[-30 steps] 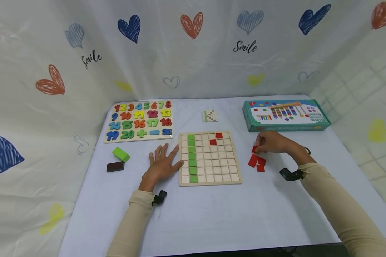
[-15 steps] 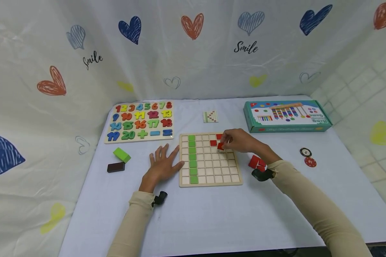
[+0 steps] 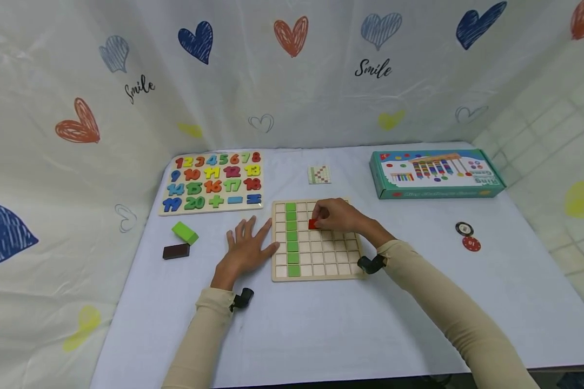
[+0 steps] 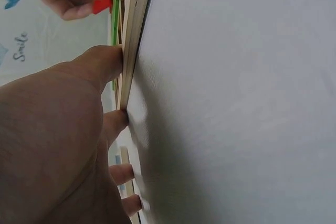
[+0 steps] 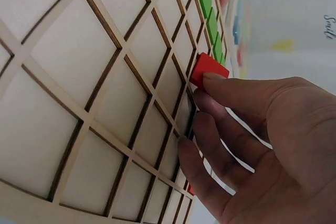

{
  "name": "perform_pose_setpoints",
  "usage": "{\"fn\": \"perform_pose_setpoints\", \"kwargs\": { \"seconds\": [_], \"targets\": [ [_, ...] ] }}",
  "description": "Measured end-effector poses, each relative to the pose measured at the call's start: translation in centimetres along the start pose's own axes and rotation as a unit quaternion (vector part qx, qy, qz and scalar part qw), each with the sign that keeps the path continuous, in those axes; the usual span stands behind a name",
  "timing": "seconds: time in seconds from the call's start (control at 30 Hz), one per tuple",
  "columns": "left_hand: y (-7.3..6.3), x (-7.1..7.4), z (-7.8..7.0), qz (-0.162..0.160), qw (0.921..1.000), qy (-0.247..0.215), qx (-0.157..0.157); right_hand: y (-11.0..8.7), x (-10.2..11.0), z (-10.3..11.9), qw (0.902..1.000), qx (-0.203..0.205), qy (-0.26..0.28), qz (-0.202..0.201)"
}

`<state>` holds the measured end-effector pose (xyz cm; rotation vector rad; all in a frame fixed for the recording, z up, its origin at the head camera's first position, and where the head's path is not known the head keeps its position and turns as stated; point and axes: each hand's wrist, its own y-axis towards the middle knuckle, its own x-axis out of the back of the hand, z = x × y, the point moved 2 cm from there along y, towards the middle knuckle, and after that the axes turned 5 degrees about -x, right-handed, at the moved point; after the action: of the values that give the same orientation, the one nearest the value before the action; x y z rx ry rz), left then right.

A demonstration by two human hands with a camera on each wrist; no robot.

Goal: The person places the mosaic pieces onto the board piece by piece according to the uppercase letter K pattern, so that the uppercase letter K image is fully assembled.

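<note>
A wooden grid board [image 3: 316, 279] lies mid-table, with a column of green tiles [image 3: 292, 236] near its left side. My right hand [image 3: 340, 216] pinches a small red tile [image 3: 313, 224] between thumb and fingers, over the upper middle of the grid. In the right wrist view the red tile [image 5: 210, 69] is tilted close over the cells, near the green tiles [image 5: 211, 24]. My left hand [image 3: 245, 251] lies with fingers spread, its thumb and index fingertip at the board's left edge; the left wrist view shows this hand [image 4: 63, 124] against the board's side [image 4: 135, 30].
Behind the board is a small pattern card [image 3: 319, 174]. A number puzzle [image 3: 205, 192] lies back left, with a green block [image 3: 185, 233] and dark brown block [image 3: 176, 252] in front. A boxed toy [image 3: 438, 175] sits back right; a black chip [image 3: 464, 229] and red chip [image 3: 471, 244] lie nearer.
My right hand has carried a red tile from the loose pile at the right leftward over the board. Its arm now hides that pile, and two chips have come into view. The left hand stays put.
</note>
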<state>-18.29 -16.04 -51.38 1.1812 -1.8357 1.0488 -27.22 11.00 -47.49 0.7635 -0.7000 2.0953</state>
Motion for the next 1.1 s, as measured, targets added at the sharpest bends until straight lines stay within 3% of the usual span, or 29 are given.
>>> {"fn": "perform_pose_setpoints", "kwargs": {
  "seconds": [0.27, 0.7, 0.97, 1.1],
  "targets": [
    [0.0, 0.2, 0.0, 0.001, 1.0, -0.001, 0.002, 0.3, 0.2, -0.2, 0.9999, 0.003, 0.003, 0.011],
    [0.0, 0.2, -0.1, 0.002, 1.0, -0.003, 0.002, -0.1, -0.5, -0.1, 0.9991, -0.034, -0.014, -0.024],
    [0.1, 0.1, -0.1, -0.003, 1.0, 0.003, -0.001, -1.6, 1.3, -0.1, 0.9985, -0.013, -0.029, -0.044],
    [-0.1, 0.0, 0.0, -0.004, 1.0, 0.0, -0.001, -2.8, 2.9, -0.9, 0.9974, -0.022, -0.049, -0.049]
  ]
}}
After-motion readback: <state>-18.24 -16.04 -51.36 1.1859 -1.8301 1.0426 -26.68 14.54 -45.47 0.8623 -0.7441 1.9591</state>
